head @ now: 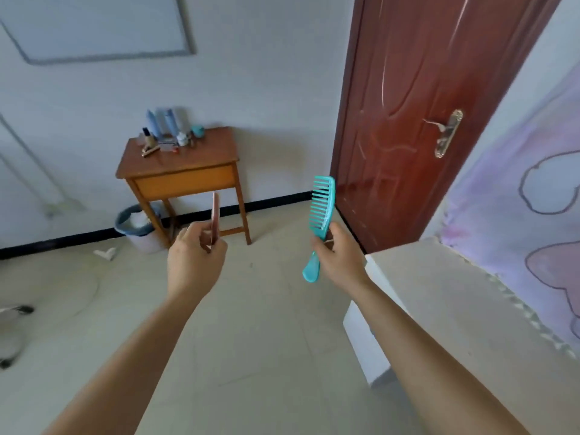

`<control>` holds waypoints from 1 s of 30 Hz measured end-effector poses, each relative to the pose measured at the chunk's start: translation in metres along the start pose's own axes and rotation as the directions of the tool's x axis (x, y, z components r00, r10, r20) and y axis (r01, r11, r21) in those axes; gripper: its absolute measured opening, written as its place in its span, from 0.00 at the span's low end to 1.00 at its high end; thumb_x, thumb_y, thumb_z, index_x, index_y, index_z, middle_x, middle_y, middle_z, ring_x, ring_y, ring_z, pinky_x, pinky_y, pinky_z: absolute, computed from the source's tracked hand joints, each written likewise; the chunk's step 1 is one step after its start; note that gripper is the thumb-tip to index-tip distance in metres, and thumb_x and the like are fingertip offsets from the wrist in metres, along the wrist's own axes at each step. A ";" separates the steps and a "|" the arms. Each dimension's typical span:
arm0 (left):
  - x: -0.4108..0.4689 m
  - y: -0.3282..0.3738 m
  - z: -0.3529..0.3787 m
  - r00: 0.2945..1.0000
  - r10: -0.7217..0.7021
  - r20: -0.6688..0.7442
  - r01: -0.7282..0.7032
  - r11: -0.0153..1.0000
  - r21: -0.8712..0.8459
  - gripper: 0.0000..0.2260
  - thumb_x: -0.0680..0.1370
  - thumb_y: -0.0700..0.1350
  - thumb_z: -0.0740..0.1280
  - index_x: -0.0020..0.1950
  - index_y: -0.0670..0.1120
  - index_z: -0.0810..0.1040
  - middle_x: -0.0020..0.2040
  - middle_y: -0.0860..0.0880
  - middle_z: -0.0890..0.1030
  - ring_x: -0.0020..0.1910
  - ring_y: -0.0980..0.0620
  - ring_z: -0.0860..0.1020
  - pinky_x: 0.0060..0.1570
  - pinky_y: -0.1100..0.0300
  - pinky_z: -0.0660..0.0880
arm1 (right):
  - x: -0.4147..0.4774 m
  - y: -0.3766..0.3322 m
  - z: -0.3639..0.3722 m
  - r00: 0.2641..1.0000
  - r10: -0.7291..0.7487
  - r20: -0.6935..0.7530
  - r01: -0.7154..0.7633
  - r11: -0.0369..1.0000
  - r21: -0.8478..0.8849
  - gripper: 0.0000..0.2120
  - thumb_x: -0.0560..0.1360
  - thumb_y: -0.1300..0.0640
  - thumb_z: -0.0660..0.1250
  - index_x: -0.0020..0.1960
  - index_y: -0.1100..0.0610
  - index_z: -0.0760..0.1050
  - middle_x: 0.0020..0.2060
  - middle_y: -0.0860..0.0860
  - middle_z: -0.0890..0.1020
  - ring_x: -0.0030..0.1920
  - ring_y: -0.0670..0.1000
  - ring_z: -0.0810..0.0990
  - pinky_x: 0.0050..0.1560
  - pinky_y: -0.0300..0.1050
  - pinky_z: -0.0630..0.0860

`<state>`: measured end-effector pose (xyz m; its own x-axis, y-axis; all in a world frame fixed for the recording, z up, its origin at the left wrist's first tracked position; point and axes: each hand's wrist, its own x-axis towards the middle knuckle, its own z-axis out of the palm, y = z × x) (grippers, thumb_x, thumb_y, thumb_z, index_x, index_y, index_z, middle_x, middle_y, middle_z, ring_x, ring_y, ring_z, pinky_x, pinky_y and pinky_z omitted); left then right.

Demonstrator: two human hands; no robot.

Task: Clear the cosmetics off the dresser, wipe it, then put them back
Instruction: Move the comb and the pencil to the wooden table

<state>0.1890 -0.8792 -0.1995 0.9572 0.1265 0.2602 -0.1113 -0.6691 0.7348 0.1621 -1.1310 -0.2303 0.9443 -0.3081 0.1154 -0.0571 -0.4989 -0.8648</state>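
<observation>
My right hand (337, 257) grasps the teal comb (320, 208) by its handle, upright, at 1 o'clock. My left hand (194, 255) pinches a thin pink item (215, 215) seen edge-on, perhaps a mirror. The dresser (204, 152) stands well ahead at 11 o'clock, with the cosmetics (168, 130) clustered along its back edge.

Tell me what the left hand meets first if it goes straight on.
Probably the wooden dresser, near its drawer front; the space between it and the left hand looks free, though depth is unclear.
</observation>
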 end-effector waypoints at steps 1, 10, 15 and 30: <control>0.011 -0.008 -0.010 0.999 -0.013 -0.031 0.013 1.000 -0.007 0.07 0.75 0.43 0.69 0.52 0.50 0.77 0.44 0.50 0.79 0.40 0.53 0.77 0.40 0.60 0.72 | 0.010 -0.014 0.014 0.999 -0.026 0.025 0.025 1.000 0.012 0.05 0.78 0.56 0.67 0.52 0.56 0.75 0.41 0.47 0.80 0.38 0.41 0.78 0.35 0.29 0.70; 0.113 -0.062 -0.024 0.984 -0.136 -0.111 0.130 0.990 -0.057 0.08 0.76 0.43 0.68 0.55 0.50 0.77 0.45 0.50 0.80 0.41 0.55 0.78 0.36 0.67 0.70 | 0.111 -0.071 0.114 0.971 -0.168 0.170 0.157 0.985 0.074 0.08 0.79 0.55 0.66 0.56 0.57 0.75 0.47 0.47 0.80 0.42 0.40 0.78 0.37 0.26 0.71; 0.210 -0.075 -0.003 0.982 -0.134 -0.131 0.131 0.991 -0.034 0.07 0.77 0.42 0.67 0.54 0.49 0.78 0.44 0.51 0.79 0.40 0.54 0.77 0.36 0.68 0.69 | 0.215 -0.071 0.162 0.964 -0.205 0.169 0.192 0.977 0.092 0.06 0.78 0.54 0.68 0.52 0.55 0.76 0.44 0.48 0.82 0.42 0.44 0.80 0.40 0.35 0.76; 0.497 -0.157 0.011 0.945 -0.218 -0.242 0.231 0.973 0.027 0.06 0.76 0.44 0.68 0.51 0.53 0.76 0.41 0.52 0.79 0.39 0.55 0.77 0.40 0.60 0.74 | 0.495 -0.138 0.341 0.901 -0.245 0.357 0.207 0.968 0.141 0.06 0.77 0.54 0.69 0.54 0.52 0.77 0.44 0.44 0.82 0.42 0.40 0.80 0.41 0.30 0.75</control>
<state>0.6856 -0.7188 -0.1926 0.8647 0.4426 0.2376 0.1201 -0.6414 0.7578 0.7483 -0.9389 -0.2207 0.9808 0.1342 0.1415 0.1864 -0.4324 -0.8822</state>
